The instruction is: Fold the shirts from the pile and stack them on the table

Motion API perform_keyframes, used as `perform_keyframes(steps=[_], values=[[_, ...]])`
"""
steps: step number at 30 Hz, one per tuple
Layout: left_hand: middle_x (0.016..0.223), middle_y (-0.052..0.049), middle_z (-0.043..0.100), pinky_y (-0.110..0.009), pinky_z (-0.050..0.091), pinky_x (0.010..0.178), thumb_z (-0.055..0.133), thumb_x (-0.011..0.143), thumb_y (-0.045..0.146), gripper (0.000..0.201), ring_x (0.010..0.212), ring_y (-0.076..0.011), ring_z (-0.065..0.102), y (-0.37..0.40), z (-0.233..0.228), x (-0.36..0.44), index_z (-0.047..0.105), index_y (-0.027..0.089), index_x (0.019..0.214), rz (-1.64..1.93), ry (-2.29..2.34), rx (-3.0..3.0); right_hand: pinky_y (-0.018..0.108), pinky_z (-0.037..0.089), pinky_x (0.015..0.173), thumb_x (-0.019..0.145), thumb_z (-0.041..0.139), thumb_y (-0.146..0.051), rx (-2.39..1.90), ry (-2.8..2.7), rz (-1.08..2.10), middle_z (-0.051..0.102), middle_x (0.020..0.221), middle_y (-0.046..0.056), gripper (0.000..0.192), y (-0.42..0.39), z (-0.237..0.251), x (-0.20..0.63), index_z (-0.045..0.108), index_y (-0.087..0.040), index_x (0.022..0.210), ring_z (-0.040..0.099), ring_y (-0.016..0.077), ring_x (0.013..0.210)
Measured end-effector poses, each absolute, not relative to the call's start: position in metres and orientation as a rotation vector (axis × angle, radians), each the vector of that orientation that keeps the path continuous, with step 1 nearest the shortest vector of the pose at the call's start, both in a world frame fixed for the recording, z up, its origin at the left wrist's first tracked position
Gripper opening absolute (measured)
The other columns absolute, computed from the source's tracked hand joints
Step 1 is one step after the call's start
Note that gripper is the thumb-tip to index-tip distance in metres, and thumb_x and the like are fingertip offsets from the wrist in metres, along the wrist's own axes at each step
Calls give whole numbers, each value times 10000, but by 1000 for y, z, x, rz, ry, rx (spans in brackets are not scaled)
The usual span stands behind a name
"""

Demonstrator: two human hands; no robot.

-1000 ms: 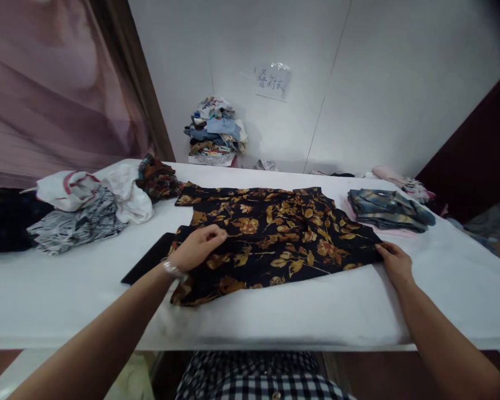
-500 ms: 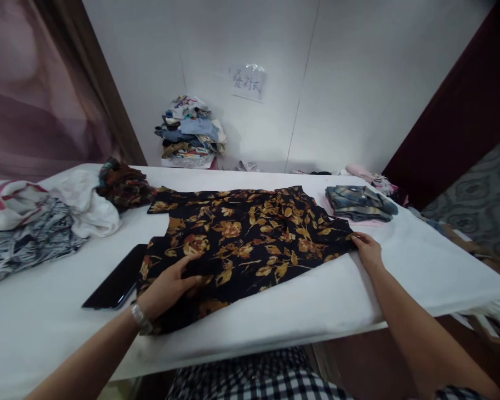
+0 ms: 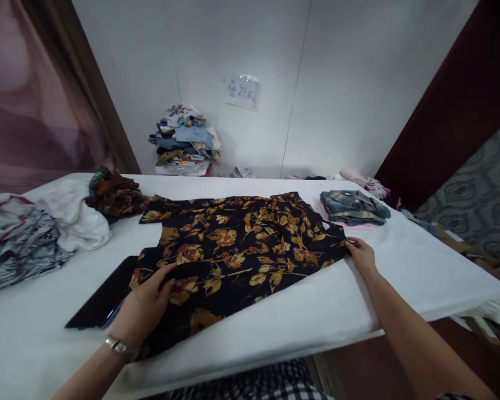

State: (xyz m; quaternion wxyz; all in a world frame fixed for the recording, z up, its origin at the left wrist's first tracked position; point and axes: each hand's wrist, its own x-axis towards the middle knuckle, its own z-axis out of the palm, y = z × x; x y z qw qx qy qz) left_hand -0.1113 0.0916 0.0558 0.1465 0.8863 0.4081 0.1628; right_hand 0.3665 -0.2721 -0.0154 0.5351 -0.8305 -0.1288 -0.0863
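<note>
Black shirt (image 3: pixel 237 250) with gold floral print: spread flat, slightly rumpled, mid-desk (image 3: pixel 358 311), lower edge near desk's front.

Your black floral shirt (image 3: pixel 241 250) hides part of the flat black slab (image 3: pixel 102 300) beneath it. The grey striped garment (image 3: pixel 16 253) runs off the left edge, and the paper wall sign (image 3: pixel 242 91) is too small to read.
</note>
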Motion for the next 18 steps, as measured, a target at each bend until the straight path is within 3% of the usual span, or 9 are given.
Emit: perform_keyframes(steps=[3,6,9,12,15,18], values=[[985,-79,726,-416,540,778,355,844,400,481,848,-290,697,101,51,-105,558,235,1248,513,1157,2653,376,488,720,625,643,-446,-2021,-302,-203,715,811,88,443,-272,-14,364,708,-142,941,644,240,748],[949,-106,732,-420,546,755,353,834,325,446,828,-296,701,109,46,-99,613,199,1174,315,1156,2681,390,488,743,644,620,-435,-2101,-303,-216,721,834,91,423,-272,-13,361,705,-158,953,651,259,788],[1125,-144,679,-464,541,769,338,844,324,452,875,-322,689,110,53,-97,617,181,1170,228,1167,2765,398,479,818,671,570,-391,-2207,-363,-310,716,935,94,396,-271,-8,357,697,-179,980,636,262,890],[1217,-129,630,-515,516,836,367,859,401,442,976,-345,653,104,64,-95,604,212,1181,421,1094,2883,413,450,900,720,489,-372,-2214,-565,-495,682,1068,103,389,-257,9,356,686,-186,999,584,263,1027],[1258,-86,614,-457,483,957,431,857,468,445,1142,-298,581,94,58,-88,593,248,1208,635,787,2922,394,451,897,781,447,-386,-2184,-748,-514,676,1072,112,379,-224,37,362,688,-179,987,580,254,1031],[1358,-47,546,-396,434,1035,487,847,480,475,1227,-246,525,84,34,-78,560,293,1277,554,469,2973,346,449,892,819,452,-377,-2274,-802,-295,684,1081,97,364,-175,62,378,693,-179,1006,594,239,1020]])
